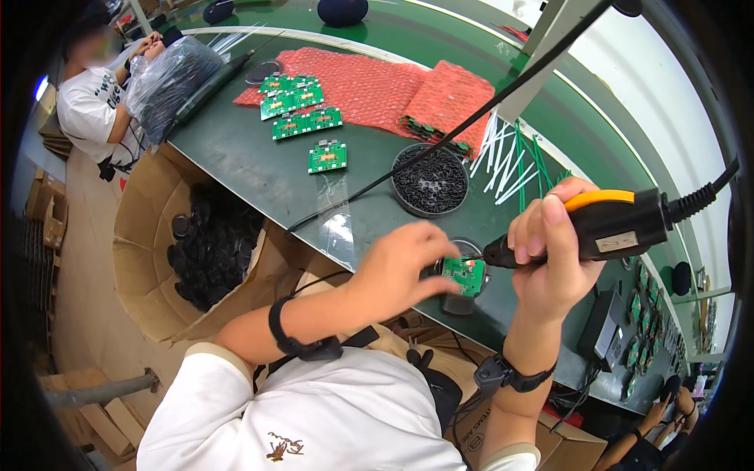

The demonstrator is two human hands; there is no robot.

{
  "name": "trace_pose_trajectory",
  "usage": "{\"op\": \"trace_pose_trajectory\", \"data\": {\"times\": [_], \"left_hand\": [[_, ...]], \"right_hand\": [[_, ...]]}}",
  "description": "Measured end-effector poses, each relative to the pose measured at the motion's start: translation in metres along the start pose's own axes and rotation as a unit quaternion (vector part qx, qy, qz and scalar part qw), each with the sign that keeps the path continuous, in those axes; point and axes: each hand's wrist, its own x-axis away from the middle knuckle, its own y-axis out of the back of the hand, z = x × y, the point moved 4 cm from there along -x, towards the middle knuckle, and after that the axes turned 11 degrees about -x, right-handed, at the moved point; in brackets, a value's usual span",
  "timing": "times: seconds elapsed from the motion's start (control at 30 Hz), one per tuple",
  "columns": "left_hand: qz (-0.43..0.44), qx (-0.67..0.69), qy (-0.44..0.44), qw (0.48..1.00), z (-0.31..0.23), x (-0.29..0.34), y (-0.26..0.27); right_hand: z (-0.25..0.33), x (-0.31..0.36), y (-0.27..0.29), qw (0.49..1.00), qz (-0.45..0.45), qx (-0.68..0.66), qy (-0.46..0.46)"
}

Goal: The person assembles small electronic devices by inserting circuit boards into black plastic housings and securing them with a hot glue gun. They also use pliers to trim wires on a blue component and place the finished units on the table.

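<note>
My right hand (550, 263) is wrapped round a black and orange electric screwdriver (616, 226), its tip pointing left. That tip is at the edge of a small green circuit board (463, 276), which lies in a dark holder (459, 304) near the table's front edge. Just left of the board is my left hand (397, 271), fingers apart and slightly blurred, with nothing visible in it. Whether its fingertips touch the board I cannot tell. Beyond my hands stands a round bowl (433, 213) of small black screws. A single green board (327, 158) lies farther left.
Several more boards (290, 98) lie by red bubble wrap (338, 71). White sticks (499, 153) are right of the bowl. A cardboard box (145, 235) of black round parts stands left, a black device (603, 326) right. A cable (377, 180) crosses the table. Co-workers sit far left and lower right.
</note>
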Motion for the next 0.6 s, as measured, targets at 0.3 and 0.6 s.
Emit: {"op": "trace_pose_trajectory", "data": {"times": [0.3,0.6], "left_hand": [[0.005,-0.091,-0.057,0.994,-0.028,0.024,-0.005],[-0.004,-0.095,-0.051,0.994,-0.029,0.024,-0.005]], "right_hand": [[-0.012,0.004,-0.004,1.000,0.004,0.025,-0.005],[-0.018,0.003,-0.004,0.999,0.001,0.045,-0.016]]}}
